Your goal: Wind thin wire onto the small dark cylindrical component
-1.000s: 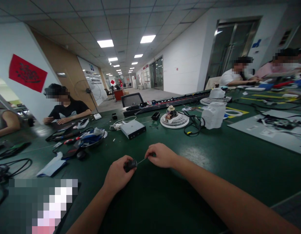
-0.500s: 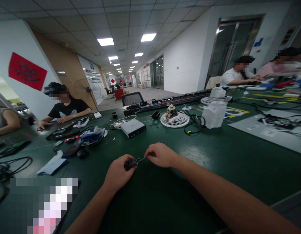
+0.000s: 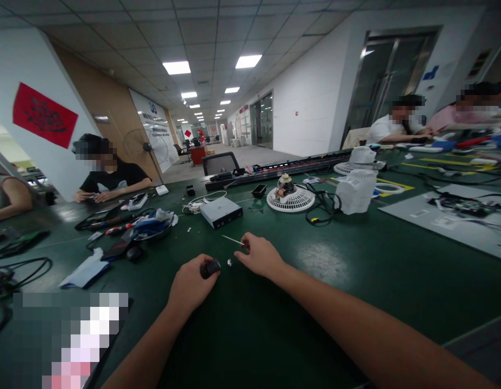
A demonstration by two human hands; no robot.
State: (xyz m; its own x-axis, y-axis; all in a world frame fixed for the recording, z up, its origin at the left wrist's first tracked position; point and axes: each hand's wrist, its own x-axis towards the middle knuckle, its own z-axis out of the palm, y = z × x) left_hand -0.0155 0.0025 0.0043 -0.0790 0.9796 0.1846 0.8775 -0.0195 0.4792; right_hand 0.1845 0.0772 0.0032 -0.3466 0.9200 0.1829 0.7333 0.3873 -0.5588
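Note:
My left hand (image 3: 191,283) is closed around a small black part (image 3: 210,268) just above the green table (image 3: 355,281). My right hand (image 3: 259,255) is closed on a thin screwdriver (image 3: 233,240) whose metal shaft points up and to the left, away from the black part. A tiny white piece (image 3: 229,262) lies on the table between the two hands.
A grey box (image 3: 221,212) and a dismantled white fan with its grille (image 3: 291,199) and housing (image 3: 355,190) lie further back. Tools, cables and a cloth (image 3: 88,270) crowd the left. Other people sit at the far left and far right.
My right hand pulled the screwdriver tip out of the black part and moved up and away. A small white piece now lies between the hands. My left hand sank slightly.

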